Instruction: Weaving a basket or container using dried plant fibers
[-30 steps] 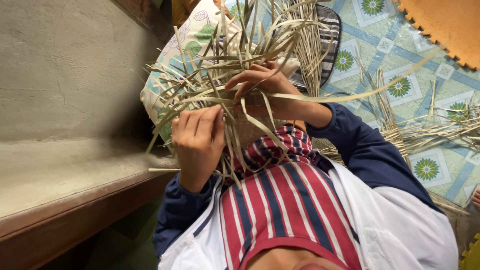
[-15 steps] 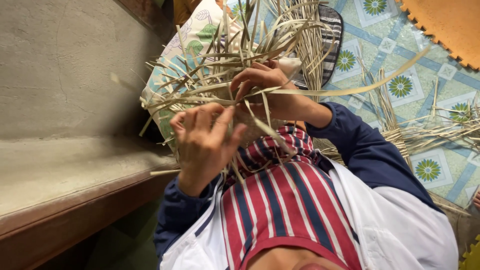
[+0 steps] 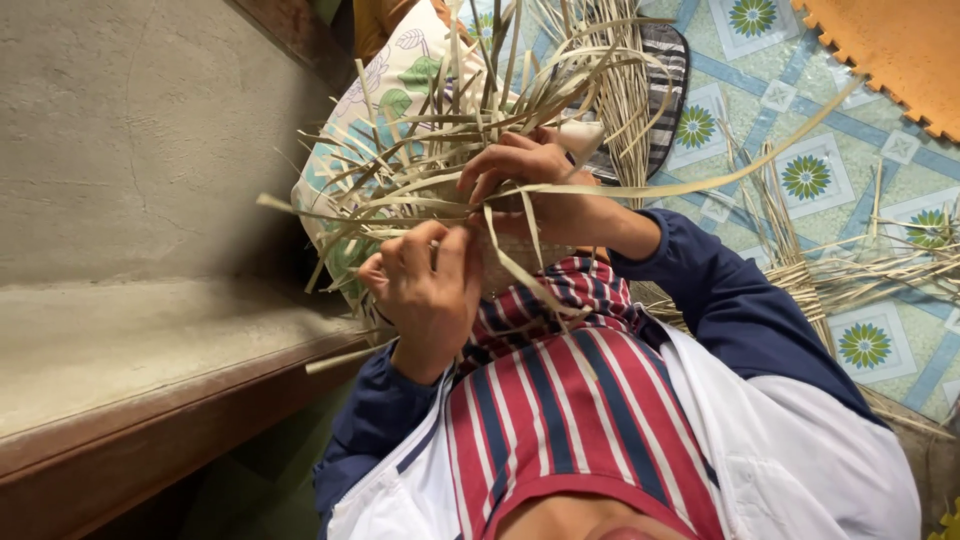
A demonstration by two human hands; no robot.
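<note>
Fingers [image 3: 440,250] of two hands, one straw weave [image 3: 430,170]

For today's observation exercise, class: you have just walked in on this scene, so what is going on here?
A person in a red, white and blue striped top is working a loose tangle of pale straw strips with both bare hands. The left hand pinches strips at the lower edge of the tangle, while the right hand grips it higher up, with one long strip trailing off to the right. More strips lie on a patterned floor mat. A ledge runs along the left.
</note>
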